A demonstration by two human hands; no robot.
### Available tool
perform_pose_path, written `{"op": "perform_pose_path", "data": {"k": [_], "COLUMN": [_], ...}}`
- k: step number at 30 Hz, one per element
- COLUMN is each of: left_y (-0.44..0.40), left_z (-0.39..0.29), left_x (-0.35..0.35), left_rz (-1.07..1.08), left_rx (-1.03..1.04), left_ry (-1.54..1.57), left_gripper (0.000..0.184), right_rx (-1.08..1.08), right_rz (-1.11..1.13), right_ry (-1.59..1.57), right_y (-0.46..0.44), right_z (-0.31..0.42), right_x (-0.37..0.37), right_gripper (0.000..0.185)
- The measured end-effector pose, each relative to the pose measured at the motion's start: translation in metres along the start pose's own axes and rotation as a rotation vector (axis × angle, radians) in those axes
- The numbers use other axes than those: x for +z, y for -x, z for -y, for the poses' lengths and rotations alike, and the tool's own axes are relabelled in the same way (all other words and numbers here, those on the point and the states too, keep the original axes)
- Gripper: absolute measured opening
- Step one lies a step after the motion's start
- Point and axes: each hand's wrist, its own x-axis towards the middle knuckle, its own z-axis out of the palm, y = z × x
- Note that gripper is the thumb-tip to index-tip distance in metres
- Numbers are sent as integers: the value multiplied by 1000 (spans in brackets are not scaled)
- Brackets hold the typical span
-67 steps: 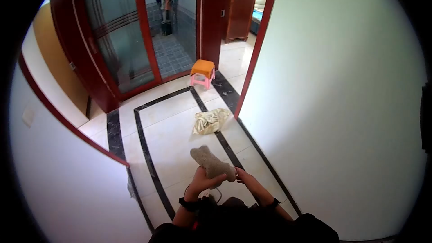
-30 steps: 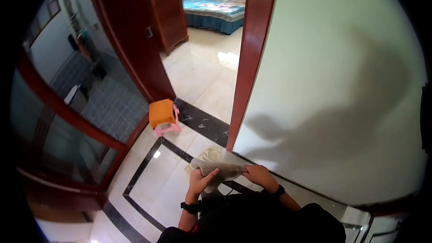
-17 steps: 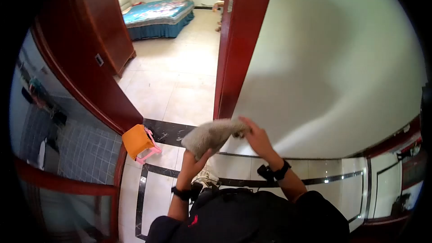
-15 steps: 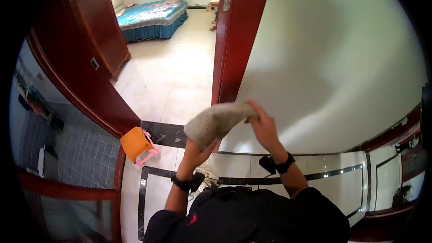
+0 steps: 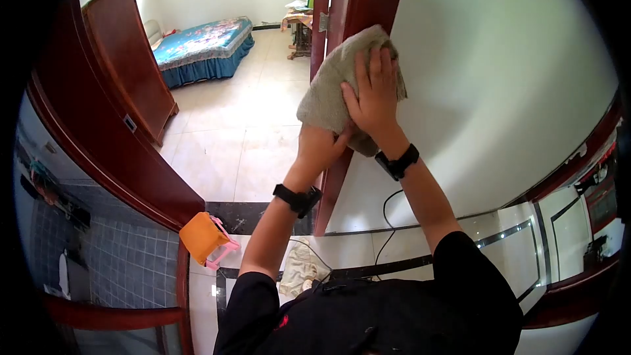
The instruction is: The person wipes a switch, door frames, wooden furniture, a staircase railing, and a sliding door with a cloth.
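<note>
A greyish-brown cloth (image 5: 328,89) lies against the dark red door frame (image 5: 378,0), part of which it hides. My right hand (image 5: 374,98) rests flat on the cloth, fingers stretched out and pointing up. Lower down, my left hand (image 5: 319,151) grips the bottom edge of the cloth; its thumb shows, while its other fingers are hidden beneath the fabric. Both wrists wear black bands.
Beyond the doorway stand a bed (image 5: 204,43), a wooden wardrobe (image 5: 128,52) and a small table (image 5: 299,20). An orange-topped pink stool (image 5: 202,236) is at lower left. Near my body, a pale cloth (image 5: 299,269) and a black cable (image 5: 386,223) lie on the floor.
Both hands have moved up and forward with the cloth, from in front of my body to the door frame. The cloth has been spread wider, and my right hand now lies flat on it.
</note>
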Motion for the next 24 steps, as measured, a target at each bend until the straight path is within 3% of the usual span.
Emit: {"op": "perform_pose_path", "data": {"k": [6, 8, 12, 14, 16, 18, 20, 24], "left_y": [51, 77, 108, 111, 138, 154, 163, 207], "left_z": [31, 53, 51, 42, 72, 81, 74, 87], "left_x": [22, 39, 53, 50, 72, 74, 63, 68], "left_rz": [56, 253, 174, 215, 199, 179, 619, 556], "left_rx": [-128, -312, -349, -466, -371, -289, -420, -403], "left_ry": [54, -70, -18, -5, -54, -97, -204, -177], "left_gripper": [40, 40, 40, 47, 45, 43, 37, 37], "right_rx": [-31, -61, -197, -148, -106, -219, -284, -381], "right_rz": [149, 200, 370, 485, 596, 620, 622, 635], "right_ry": [44, 69, 53, -30, -115, -185, -186, -185], "right_y": [59, 83, 104, 113, 133, 173, 181, 197], "right_z": [20, 26, 42, 49, 50, 39, 42, 58], "right_x": [20, 27, 27, 29, 43, 62, 60, 65], "right_gripper": [52, 50, 43, 40, 37, 32, 28, 21]}}
